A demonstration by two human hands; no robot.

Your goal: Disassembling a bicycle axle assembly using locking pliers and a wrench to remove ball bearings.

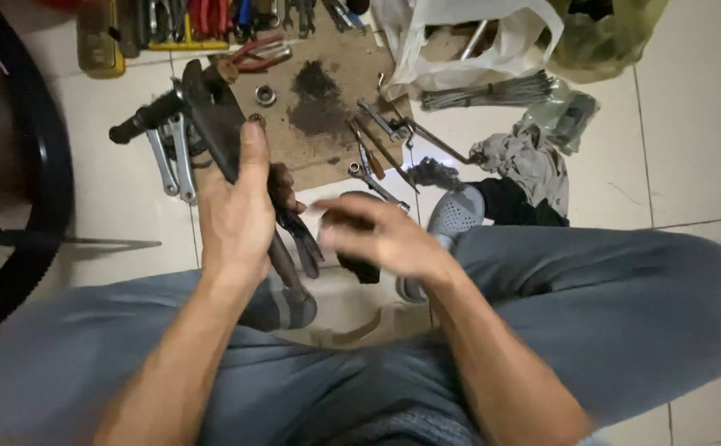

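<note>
My left hand point(241, 211) grips a long black bicycle part point(212, 116), with a dark handle grip point(142, 118) at its far end and a slim black lever point(303, 239) hanging below the palm. My right hand point(377, 235) is blurred just to the right of it, fingers spread and pointing left toward the lever, with a small dark thing point(360, 268) under it; whether it holds that thing is unclear. Both forearms reach out over my grey trouser legs.
A brown board point(327, 140) on the white tile floor carries wrenches point(377, 120), a bearing ring point(265, 94) and a dark grease stain. Two silver wrenches point(175, 161), red pliers point(257, 54), spokes point(488, 92), a white bag point(460, 41), rags point(526, 165), a tyre point(42, 165) at left.
</note>
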